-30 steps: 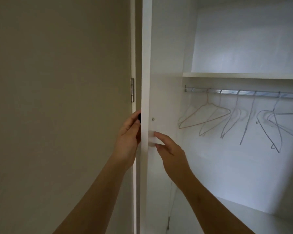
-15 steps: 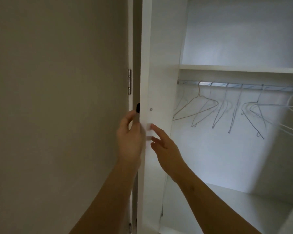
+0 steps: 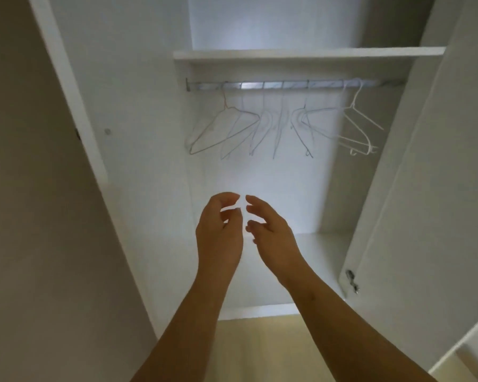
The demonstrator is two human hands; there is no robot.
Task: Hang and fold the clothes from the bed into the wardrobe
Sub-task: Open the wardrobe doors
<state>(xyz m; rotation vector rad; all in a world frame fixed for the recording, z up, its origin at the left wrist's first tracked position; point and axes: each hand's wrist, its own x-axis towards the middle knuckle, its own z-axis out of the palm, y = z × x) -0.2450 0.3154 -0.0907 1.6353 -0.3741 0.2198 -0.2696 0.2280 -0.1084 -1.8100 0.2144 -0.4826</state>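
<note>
A: Where is the wardrobe [image 3: 260,183]?
B: It fills the middle of the frame, with both doors swung wide. The left door [image 3: 138,111] shows its inner face in the upper left, and the right door [image 3: 425,161] runs down the right side.
A: And the rail?
B: The metal rail [image 3: 287,85] lies level in the upper centre, its long axis running left to right, just under the shelf [image 3: 301,53].
A: Hangers?
B: A row of wire hangers [image 3: 226,128] hangs from it, hooks up and bodies down. Most are turned skew, their long bars slanting down toward the lower left. A white hanger [image 3: 359,125] at the right end of the rail is blurred.
A: What about the hands?
B: Both are raised at the centre of the frame, in front of the wardrobe's back panel. The left hand [image 3: 218,235] and right hand [image 3: 273,232] are loosely curved and grasp nothing, with their fingertips near each other but apart.
A: Below them?
B: Pale floor [image 3: 260,340] at the bottom centre.
</note>
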